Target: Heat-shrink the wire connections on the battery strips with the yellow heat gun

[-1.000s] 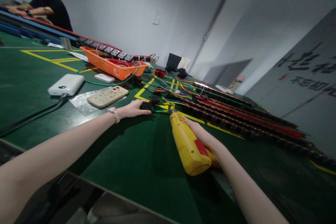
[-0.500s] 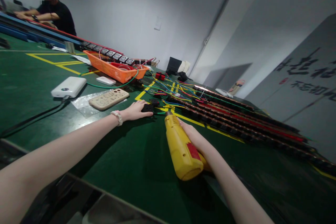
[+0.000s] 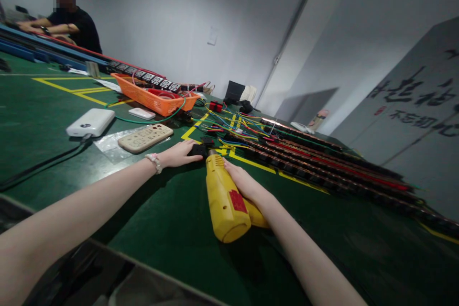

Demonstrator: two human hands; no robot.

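My right hand (image 3: 240, 178) is wrapped round the handle of a yellow heat gun (image 3: 224, 201) with a red label. Its metal nozzle points away from me, close to a small black part (image 3: 199, 150) on the green table (image 3: 172, 229). The fingers of my left hand (image 3: 181, 154) are closed on that black part, pressing it near the table. Coloured wires (image 3: 236, 126) lie just beyond the part. A phone in a beige case (image 3: 145, 137) rests on a clear plastic bag left of my left hand.
An orange basket (image 3: 154, 99) stands behind the phone. At the left are a white power bank (image 3: 91, 122) with a black cable and a small white case (image 3: 142, 114). Long copper-edged strips (image 3: 308, 165) run to the right. A person (image 3: 77, 24) works at the far left.
The heat gun in my right hand has moved left, bringing its nozzle nearer the black part. My left hand keeps its hold. The whole view has shifted slightly.
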